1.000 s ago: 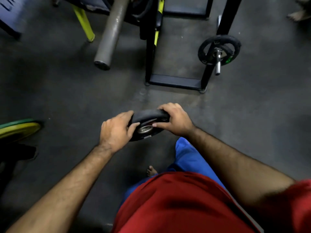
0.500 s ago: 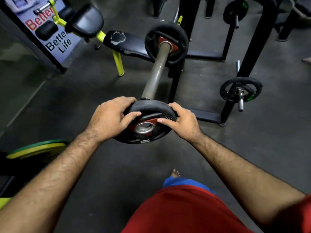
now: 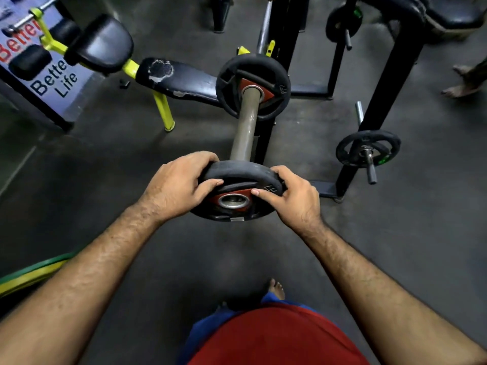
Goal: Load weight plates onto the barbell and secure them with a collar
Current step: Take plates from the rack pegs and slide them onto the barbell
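Four round black rubber weight plates show: one with a red hub and steel-ringed hole point(image 3: 238, 192) at centre, gripped at its rim, a second red-hubbed one point(image 3: 253, 86) seated far along the bar at 12 o'clock, a spoked one on a storage peg point(image 3: 367, 151) at 3 o'clock, and another on a peg point(image 3: 342, 22) at 1 o'clock. There is one grey steel barbell sleeve point(image 3: 246, 127). Two bare hands, the left hand point(image 3: 176, 185) and the right hand point(image 3: 295, 198), hold the near plate. One yellow-framed bench with worn black padding point(image 3: 171, 77) lies at 11 o'clock. One green-and-yellow disc edge point(image 3: 31, 273) sits at 8 o'clock.
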